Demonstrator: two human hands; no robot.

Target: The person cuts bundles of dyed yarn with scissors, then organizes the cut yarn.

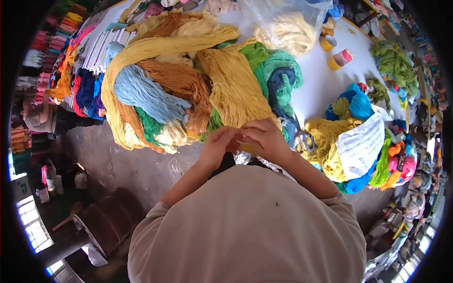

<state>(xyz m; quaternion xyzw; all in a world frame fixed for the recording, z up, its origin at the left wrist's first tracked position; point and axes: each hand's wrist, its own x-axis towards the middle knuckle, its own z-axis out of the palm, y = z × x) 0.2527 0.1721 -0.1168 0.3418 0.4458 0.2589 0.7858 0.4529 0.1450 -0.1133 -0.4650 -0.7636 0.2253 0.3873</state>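
My left hand and my right hand meet at the near edge of the table, fingers bent toward each other. Whatever lies between the fingertips is too small to make out. Just beyond them hangs a golden-yellow yarn skein. To its left are a rust-brown skein and a light blue skein; a long yellow skein curves around these. Green skeins lie on the right side of the pile.
A printed sheet rests on yellow yarn at the right. Two small cones stand farther back. A plastic bag covers cream yarn. A rusty drum lies at lower left. Another person is at far left.
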